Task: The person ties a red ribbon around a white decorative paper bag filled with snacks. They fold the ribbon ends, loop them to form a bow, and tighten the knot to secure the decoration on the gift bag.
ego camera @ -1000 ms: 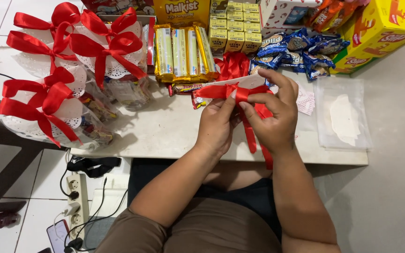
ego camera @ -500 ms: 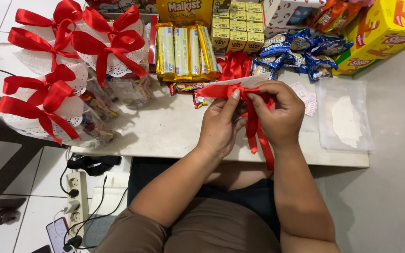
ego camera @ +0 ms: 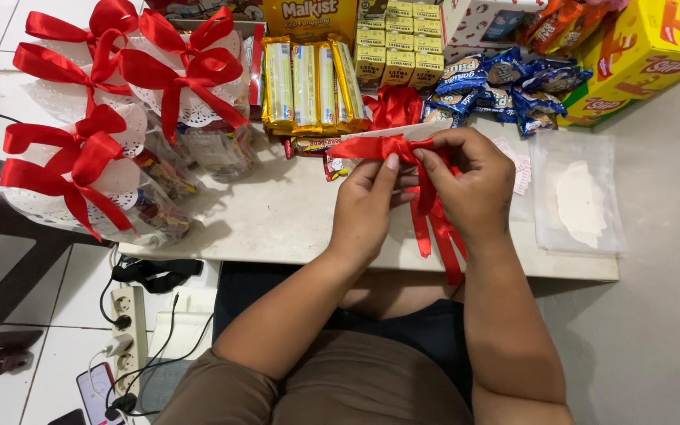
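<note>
White table [ego camera: 293,228], tiled floor [ego camera: 49,370] w/ power strip [ego camera: 123,330]

left hand [ego camera: 365,206], right hand [ego camera: 470,182], fingertips pinched together

a: how's the light?

b: bright and even, soft and white, seemingly from overhead. colours come out strong, especially the red ribbon [ego camera: 391,147].

a: any shadows?

b: soft ones only. the left hand [ego camera: 367,208] and right hand [ego camera: 470,185] cast a faint shade on the white table [ego camera: 293,220], and it is darker under the table's edge by the lap.

a: glare, blur?

b: small shine on the wrapped gift bags [ego camera: 104,169] and the clear plastic sleeve [ego camera: 580,193]. focus is sharp mid-frame; the corners bend slightly from the wide lens.
</note>
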